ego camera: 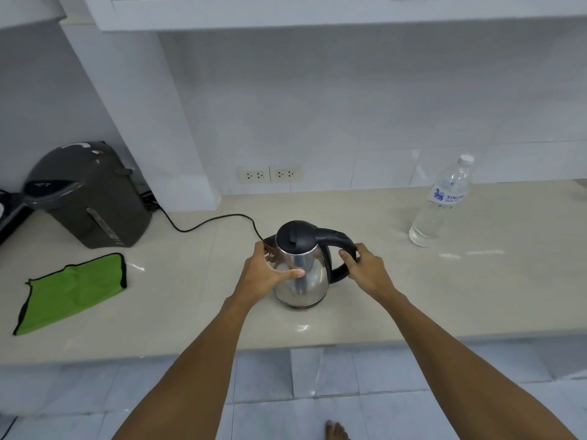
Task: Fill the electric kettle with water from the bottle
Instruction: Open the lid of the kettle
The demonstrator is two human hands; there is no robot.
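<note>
A steel electric kettle [309,274] with a black lid and black handle stands upright in the middle of the beige counter, lid down. My left hand [266,274] wraps the kettle's left side, thumb across the steel body. My right hand [365,268] grips the black handle on its right. A clear water bottle [443,204] with a white cap and blue label stands capped at the right rear of the counter, apart from both hands.
A dark grey hot-water dispenser [90,195] sits at the left rear, its black cord [206,222] running toward the kettle. A green cloth [74,292] lies at the left. Wall sockets [270,175] are behind the kettle. The counter edge [286,346] runs below.
</note>
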